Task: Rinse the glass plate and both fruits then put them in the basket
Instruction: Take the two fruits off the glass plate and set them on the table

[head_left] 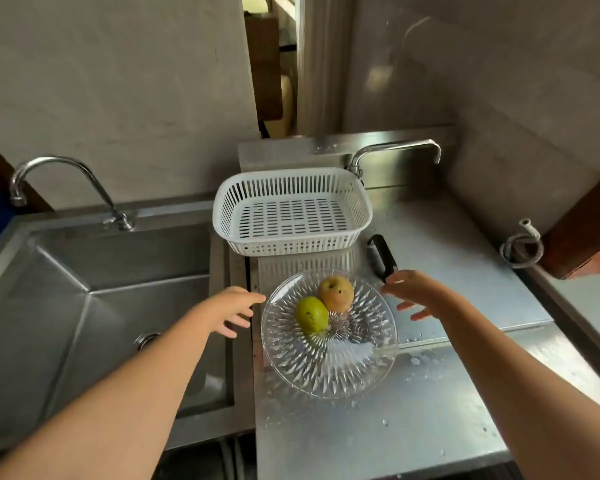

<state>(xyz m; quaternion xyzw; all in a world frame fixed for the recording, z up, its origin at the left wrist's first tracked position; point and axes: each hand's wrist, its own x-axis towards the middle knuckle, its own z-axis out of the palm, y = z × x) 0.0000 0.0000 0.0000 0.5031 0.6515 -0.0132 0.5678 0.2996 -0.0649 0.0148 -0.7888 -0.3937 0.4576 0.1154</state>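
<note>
Bare grey concrete walls, stainless steel table (pixel 430 403) filling the lower right of the frame, wet with droplets. Deep stainless steel sink (pixel 94 306) at left, curved chrome tap (pixel 63 178) above it; second, thinner chrome tap (pixel 395 150) at upper centre right. I see the round cut-glass plate (pixel 329 362) flat on the table, centre of frame, just right of the sink edge. On it, toward its far half, an oval green fruit (pixel 311 314) and a round orange-brown fruit (pixel 336 293), touching each other. White slotted plastic basket (pixel 291 209) sits above the plate in the frame, near it but apart, nothing in it. Black looped handle (pixel 381 252) lies on the table right of the basket, what it belongs to I cannot tell. My left hand (pixel 229 306) hovers just beside the plate's left rim, fingers spread and loose, gripping nothing. My right hand (pixel 413 292) hovers just beside the right rim, fingers open too, gripping nothing; contact with the rim I cannot tell. Grey coiled hose (pixel 522 244) at the right edge.
</note>
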